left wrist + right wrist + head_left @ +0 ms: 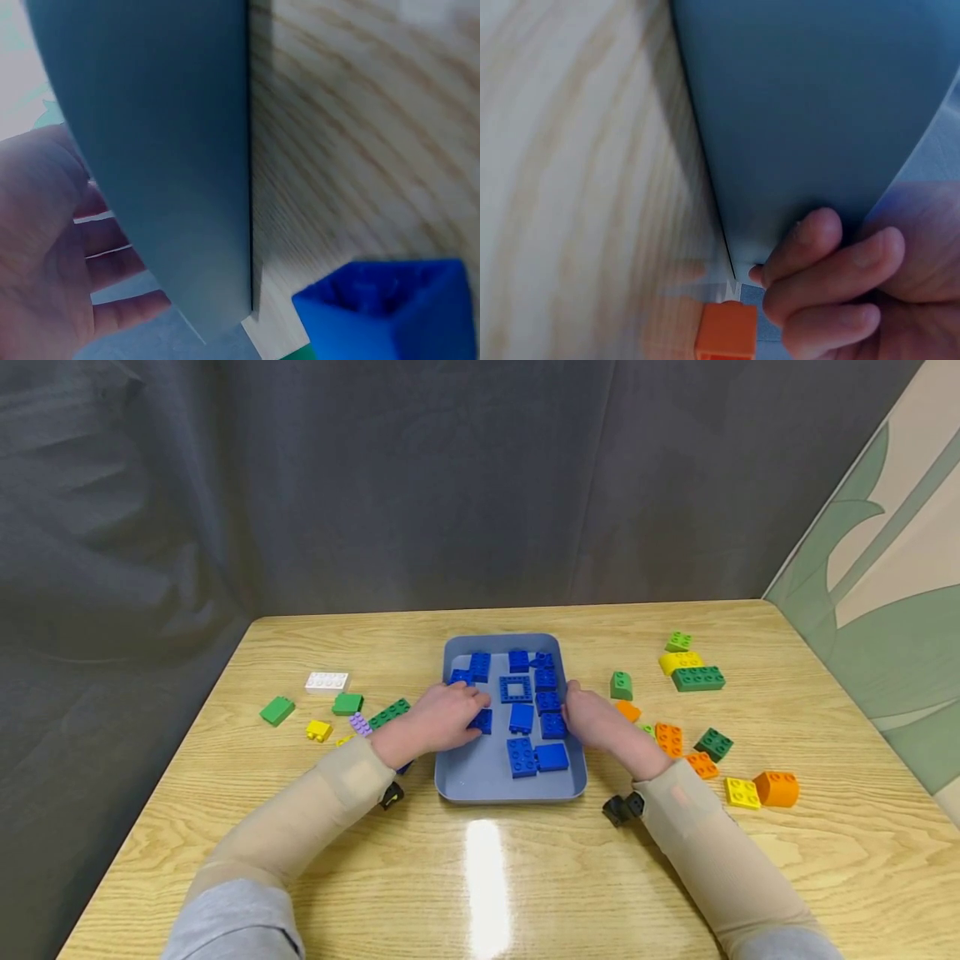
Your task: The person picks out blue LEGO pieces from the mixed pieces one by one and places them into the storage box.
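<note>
A blue-grey plastic tray (465,781) stands on the table with several blue toy bricks (521,718) lying inside. My left hand (442,718) reaches over the tray's left rim, its fingers spread above the inside, close to a blue brick (482,721). Whether the fingertips touch that brick is hidden. On the opposite side my right hand (596,718) grips the right wall of the tray. In the right wrist view, curled fingers (832,281) lie against the outside of that wall. The left wrist view shows a blue brick (397,311) on the table outside the tray.
Left of the tray lie a white brick (327,682), green bricks (277,711), a yellow brick (318,731) and a purple brick (360,724). To the right are several orange (669,739), yellow (742,793) and green bricks (698,678). A dark curtain (420,485) hangs behind the table.
</note>
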A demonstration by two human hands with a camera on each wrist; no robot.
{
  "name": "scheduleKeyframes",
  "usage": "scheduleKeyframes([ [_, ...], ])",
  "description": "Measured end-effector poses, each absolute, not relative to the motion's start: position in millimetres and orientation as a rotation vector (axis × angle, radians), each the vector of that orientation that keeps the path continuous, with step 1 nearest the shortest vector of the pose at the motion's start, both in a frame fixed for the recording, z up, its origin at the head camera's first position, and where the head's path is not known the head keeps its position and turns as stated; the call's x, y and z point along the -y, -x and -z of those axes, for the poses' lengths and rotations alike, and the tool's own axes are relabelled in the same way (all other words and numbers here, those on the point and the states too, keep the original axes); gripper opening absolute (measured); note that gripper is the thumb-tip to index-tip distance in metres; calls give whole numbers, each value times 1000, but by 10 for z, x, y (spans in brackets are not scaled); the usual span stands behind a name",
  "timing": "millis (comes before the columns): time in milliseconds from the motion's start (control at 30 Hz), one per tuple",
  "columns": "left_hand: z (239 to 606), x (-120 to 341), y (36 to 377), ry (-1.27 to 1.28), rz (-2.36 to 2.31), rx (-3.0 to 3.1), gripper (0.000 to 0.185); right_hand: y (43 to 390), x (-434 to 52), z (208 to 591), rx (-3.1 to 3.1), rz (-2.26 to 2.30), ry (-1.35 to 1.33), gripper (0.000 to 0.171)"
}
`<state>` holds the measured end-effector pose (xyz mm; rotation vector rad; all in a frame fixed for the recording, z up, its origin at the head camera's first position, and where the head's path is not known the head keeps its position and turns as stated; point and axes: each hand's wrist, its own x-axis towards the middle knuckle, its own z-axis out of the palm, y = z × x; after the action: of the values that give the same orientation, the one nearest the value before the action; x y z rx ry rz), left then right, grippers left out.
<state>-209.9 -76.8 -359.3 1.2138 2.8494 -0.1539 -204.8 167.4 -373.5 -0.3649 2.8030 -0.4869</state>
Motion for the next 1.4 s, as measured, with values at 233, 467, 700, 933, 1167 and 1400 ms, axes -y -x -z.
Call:
scheduleKeyframes([
  [233,3528,962,1993,-1225,-59,-2870,42,2042,-1667,3730,-2817,473,372,42],
  [467,3408,1226,1900,-1095,-213,-2873,46,2045,-1663,3714,-2797,486,345,43],
  [700,3306,1524,1819,-934,-292,-2879,60,2054,-1666,3719,-2794,476,338,42],
  [933,3316,1714,1693,-845,-292,-2857,70,2054,-1661,3713,-2797,465,344,43],
  [1167,3424,1781,1572,-849,-299,-2795,73,2053,-1663,3714,-2792,457,327,45],
  [1400,3522,1783,1524,-872,-311,-2766,64,2051,-1667,3734,-2787,481,322,44],
])
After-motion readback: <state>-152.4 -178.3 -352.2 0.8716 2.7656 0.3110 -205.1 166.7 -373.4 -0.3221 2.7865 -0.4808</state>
